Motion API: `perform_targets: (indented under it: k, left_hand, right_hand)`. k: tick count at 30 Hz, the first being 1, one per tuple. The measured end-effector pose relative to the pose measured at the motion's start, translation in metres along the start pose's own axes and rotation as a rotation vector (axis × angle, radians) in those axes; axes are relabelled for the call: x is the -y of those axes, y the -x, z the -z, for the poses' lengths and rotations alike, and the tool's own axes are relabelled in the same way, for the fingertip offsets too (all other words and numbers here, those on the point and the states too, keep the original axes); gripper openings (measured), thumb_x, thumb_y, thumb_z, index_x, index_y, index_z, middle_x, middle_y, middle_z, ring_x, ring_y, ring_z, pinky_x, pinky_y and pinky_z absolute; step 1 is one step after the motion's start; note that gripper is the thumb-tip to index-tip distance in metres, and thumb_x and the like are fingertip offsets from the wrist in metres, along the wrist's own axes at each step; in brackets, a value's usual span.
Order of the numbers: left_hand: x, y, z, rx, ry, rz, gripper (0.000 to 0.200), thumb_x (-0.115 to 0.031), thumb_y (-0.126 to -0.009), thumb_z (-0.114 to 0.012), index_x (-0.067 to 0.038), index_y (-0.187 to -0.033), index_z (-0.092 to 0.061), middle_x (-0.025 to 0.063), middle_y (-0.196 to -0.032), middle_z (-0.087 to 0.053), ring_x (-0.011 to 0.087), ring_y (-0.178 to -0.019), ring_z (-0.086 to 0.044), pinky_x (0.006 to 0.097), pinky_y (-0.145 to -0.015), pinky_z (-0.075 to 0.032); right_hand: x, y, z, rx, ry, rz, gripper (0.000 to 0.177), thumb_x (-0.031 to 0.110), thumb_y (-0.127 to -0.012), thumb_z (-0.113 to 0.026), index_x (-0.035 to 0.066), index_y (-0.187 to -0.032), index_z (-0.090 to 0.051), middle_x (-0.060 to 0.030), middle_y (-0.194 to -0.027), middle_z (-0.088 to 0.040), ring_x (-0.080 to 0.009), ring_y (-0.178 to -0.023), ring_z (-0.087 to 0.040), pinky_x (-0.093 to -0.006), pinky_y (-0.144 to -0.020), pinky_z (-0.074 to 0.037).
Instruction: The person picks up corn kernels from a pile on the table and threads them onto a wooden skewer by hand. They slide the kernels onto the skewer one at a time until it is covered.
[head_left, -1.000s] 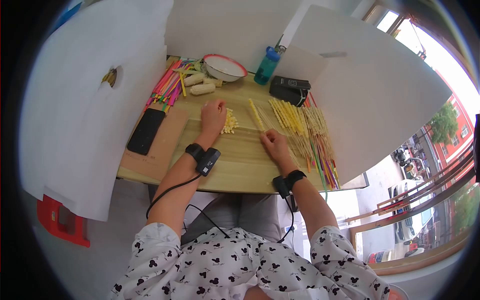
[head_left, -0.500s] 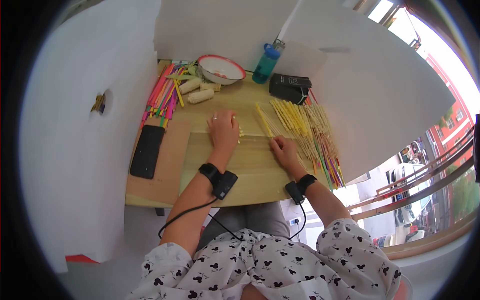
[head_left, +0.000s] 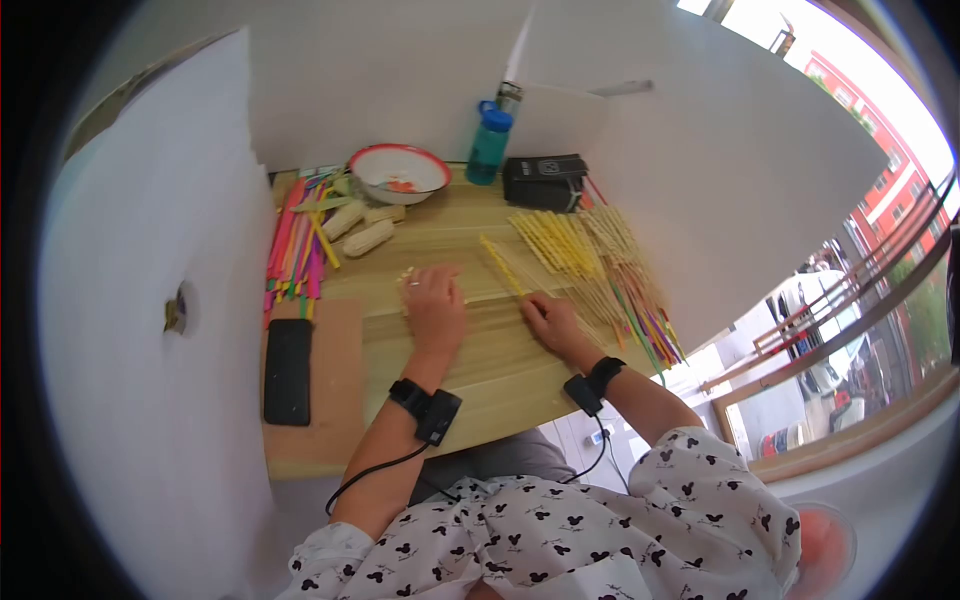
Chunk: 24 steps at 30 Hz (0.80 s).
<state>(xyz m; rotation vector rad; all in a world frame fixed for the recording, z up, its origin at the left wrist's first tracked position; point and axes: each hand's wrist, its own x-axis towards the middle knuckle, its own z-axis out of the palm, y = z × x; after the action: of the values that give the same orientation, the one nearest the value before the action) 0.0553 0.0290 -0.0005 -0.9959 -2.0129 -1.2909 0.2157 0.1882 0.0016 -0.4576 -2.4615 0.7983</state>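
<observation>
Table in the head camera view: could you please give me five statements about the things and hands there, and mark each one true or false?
1. The black phone lies on the brown board. True.
2. The left hand is touching the phone. False: the left hand is over the small pale pieces, apart from the phone.
3. The right hand holds a yellow-coated stick. True.
4. The cobs lie inside the bowl. False: the pale cobs lie on the table, in front of the red-rimmed bowl.
5. The blue bottle stands between the red-rimmed bowl and the black case. True.
</observation>
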Motion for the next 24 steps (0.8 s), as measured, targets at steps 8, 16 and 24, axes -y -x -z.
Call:
perform_targets:
  k: [8,16,24]
  left_hand:
    - [-0.001,-0.001,0.003,0.062,0.014,0.093,0.019,-0.002,-0.077,-0.059,-0.009,-0.094,-0.064,0.0091,-0.094,-0.063,0.0282,-0.096,-0.056,0.0441,-0.093,-0.038]
    - [-0.007,-0.001,0.002,0.158,0.079,0.151,0.017,0.0,-0.078,-0.057,-0.006,-0.093,-0.062,0.0084,-0.1,-0.063,0.0273,-0.1,-0.056,0.0422,-0.097,-0.036]
    - [0.001,0.0,-0.003,0.145,0.059,0.138,0.016,0.001,-0.079,-0.056,-0.006,-0.093,-0.062,0.0087,-0.099,-0.063,0.0283,-0.102,-0.055,0.0418,-0.097,-0.035]
  right_hand:
    - [-0.026,0.002,-0.01,-0.108,0.086,0.081,0.016,0.018,-0.088,-0.06,0.002,-0.089,-0.064,-0.0154,-0.067,-0.061,-0.0245,-0.057,-0.058,-0.0348,-0.056,-0.047]
    - [-0.02,0.0,-0.003,-0.063,0.067,0.072,0.015,0.019,-0.085,-0.063,0.004,-0.084,-0.062,-0.0141,-0.068,-0.063,-0.0302,-0.058,-0.061,-0.0369,-0.056,-0.048]
    - [-0.02,0.0,0.0,-0.057,-0.011,0.103,0.013,0.019,-0.084,-0.063,0.006,-0.087,-0.062,-0.0116,-0.064,-0.061,-0.0282,-0.056,-0.059,-0.0363,-0.054,-0.047]
